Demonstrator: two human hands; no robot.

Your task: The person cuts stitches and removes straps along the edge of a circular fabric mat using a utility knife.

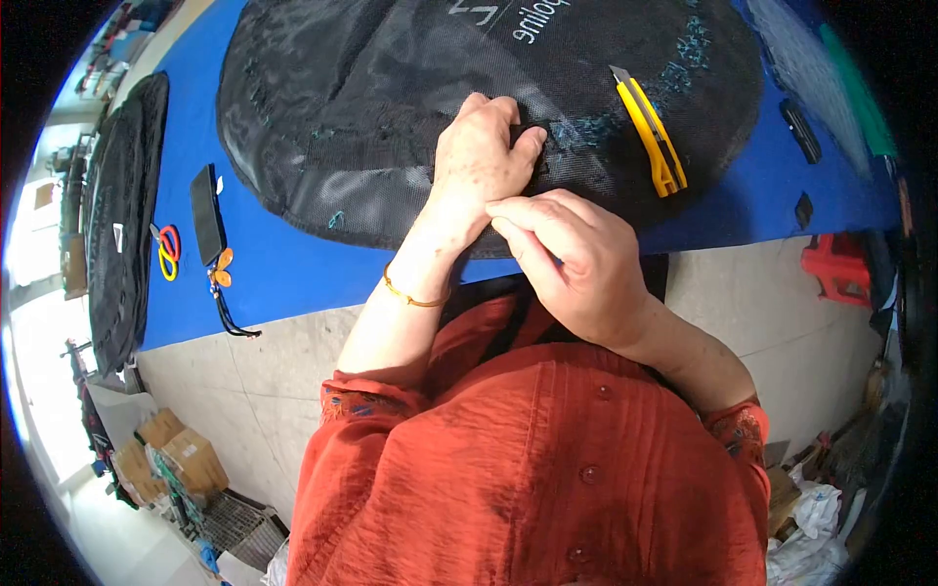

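A round black mesh piece (371, 146) with pale lettering lies over the table, with teal thread tangles (581, 132) on it. My left hand (479, 146) rests on the mesh near its front edge, fingers curled down and closed on the fabric. Just in front of it, my right hand (581, 259) is closed in a pinch, thumb and forefinger tips beside my left wrist. Whatever the pinch may hold is too small to make out. To the right of my left hand, a yellow box cutter (650, 137) lies on the mesh, its blade pointing away from me.
On the blue table (283, 283) are a black phone (207, 215) with an orange charm and red-and-yellow-handled scissors (168, 252). A black mesh stack (122, 225) lies at the left edge. A red stool (837, 271) and cardboard boxes (186, 459) stand on the floor.
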